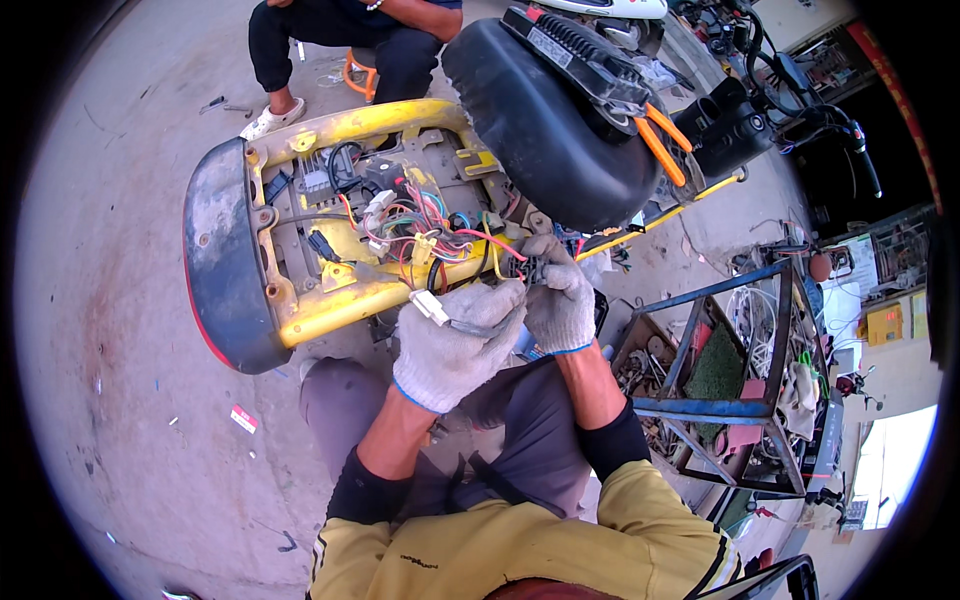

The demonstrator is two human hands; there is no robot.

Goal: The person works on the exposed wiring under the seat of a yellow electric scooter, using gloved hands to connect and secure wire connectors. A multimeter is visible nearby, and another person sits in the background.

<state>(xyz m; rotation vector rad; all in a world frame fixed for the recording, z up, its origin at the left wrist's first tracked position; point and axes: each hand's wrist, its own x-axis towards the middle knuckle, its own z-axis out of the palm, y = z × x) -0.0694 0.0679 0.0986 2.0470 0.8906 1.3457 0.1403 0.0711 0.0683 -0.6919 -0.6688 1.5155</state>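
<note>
Both my hands wear whitish knit gloves and meet at the near side of a yellow scooter frame (pixel 350 305). Between them sits a small black plug connector (pixel 524 268) with a red and a yellow wire running into it. My left hand (pixel 455 335) is closed, its fingertips pinching at the connector's lower end. A white connector (pixel 430 307) on a grey cable lies over the back of that hand. From the other side, my right hand (pixel 562 300) closes its fingers on the same black connector. Behind them a tangle of coloured wires (pixel 425 220) spills from the open frame.
A black seat (pixel 560 120) is tipped up at the frame's right, with orange-handled pliers (pixel 660 145) and a black finned box (pixel 575 60) on it. A metal rack (pixel 720 405) full of parts stands to the right. Another person (pixel 350 45) sits beyond the frame.
</note>
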